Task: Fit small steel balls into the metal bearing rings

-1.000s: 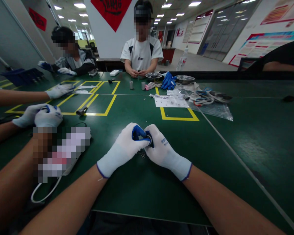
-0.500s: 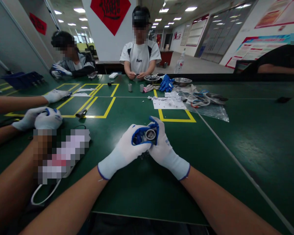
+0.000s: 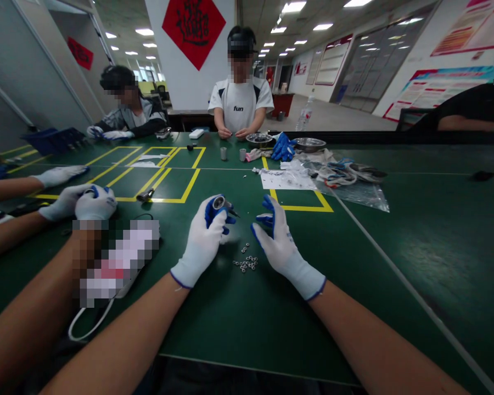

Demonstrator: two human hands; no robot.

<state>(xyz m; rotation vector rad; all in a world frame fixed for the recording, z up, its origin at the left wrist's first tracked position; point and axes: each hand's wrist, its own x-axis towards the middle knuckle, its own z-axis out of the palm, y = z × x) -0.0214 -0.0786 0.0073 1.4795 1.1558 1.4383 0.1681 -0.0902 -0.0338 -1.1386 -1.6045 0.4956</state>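
Note:
My left hand (image 3: 206,230), in a white glove with blue palm coating, is closed around a round metal part with a hollow, ring-like end (image 3: 218,202). A thin dark pointed piece (image 3: 234,213) sticks out to its right; I cannot tell whether it belongs to that part. My right hand (image 3: 278,236), gloved alike, is held apart to the right, fingers spread and nothing in them. On the green table between and below my hands lie several small metal rings or nuts (image 3: 247,263) in a loose cluster.
A co-worker's gloved hands (image 3: 94,203) are at the left, near a blurred-out pale object (image 3: 119,263) with a white cord. A dark metal part (image 3: 145,195) lies by the yellow tape. Ahead are metal cups (image 3: 223,153), steel bowls (image 3: 308,144), blue gloves (image 3: 283,148) and a plastic bag (image 3: 366,195).
My hands have parted. The left moved left and up with the metal part, while the right let go and opened. The cluster of small rings is now uncovered.

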